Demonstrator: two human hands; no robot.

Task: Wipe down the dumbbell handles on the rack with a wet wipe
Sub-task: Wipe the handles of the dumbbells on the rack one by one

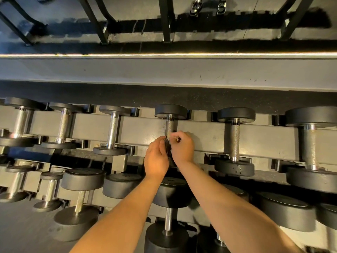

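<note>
A grey rack (142,130) holds black dumbbells with knurled steel handles on two tiers. Both hands meet over the middle dumbbell of the top tier, hiding the near end of its handle (169,125). My left hand (156,158) grips a small dark packet (168,149), which is mostly hidden between the palms. My right hand (182,147) pinches a thin pale wipe (172,137) at the packet's top, just in front of the handle.
More dumbbells sit to either side: a slimmer one (113,128) on the left and a thicker one (234,141) on the right. Larger dumbbells (170,194) fill the lower tier under my forearms. A mirror (164,24) rises behind the rack.
</note>
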